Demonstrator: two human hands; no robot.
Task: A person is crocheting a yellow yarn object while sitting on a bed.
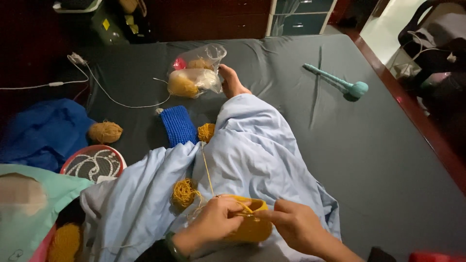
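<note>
Crochet stitching underway: our left hand (217, 222) and right hand (296, 224) pinch the yellow crochet piece (250, 228); next stitch needs steady yarn strand (208, 170) tension.

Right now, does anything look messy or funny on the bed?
Yes. A loose tangle of yellow yarn lies on the light blue cloth, unwound rather than in a ball like the tan ball of yarn. Its strand runs to the yellow crochet piece held in both hands.
</note>
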